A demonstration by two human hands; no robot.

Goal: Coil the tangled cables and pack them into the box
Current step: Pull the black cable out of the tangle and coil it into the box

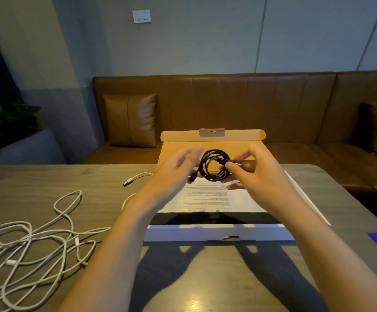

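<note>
Key relation: black cable coil [214, 165] held upright between the two hands, directly above the open box [219, 231]; box floor straight below, so the coming move looks like a short lowering, not a reach to either side.
Coil plane: ring faces the camera, opening toward the person; no clear long axis, being round; one plug end pokes out rightward past the right thumb.
Right hand [257, 172]: pinches the coil's right side, thumb and fingers curled round the strands and the plug; nearer of the two, carrying the coil.
Left hand [178, 170]: blurred, fingers spread fairly wide beside the coil's left edge; whether touching it, cannot tell; a loose dark tail hangs just below these fingers.
Box lid [212, 136]: stands up beyond both hands, tab uppermost.
Printed sheet [216, 199]: lies inside the box under the hands, text upside down from here.
White cables [27, 242]: tangled heap on the worktop [102, 199], well to the left of the left forearm, apart from the box; one white plug [127, 183] lies near the left wrist.
Progress, as a judgement: black cable nearly coiled, tail probably still to tuck; white ones untouched.
</note>
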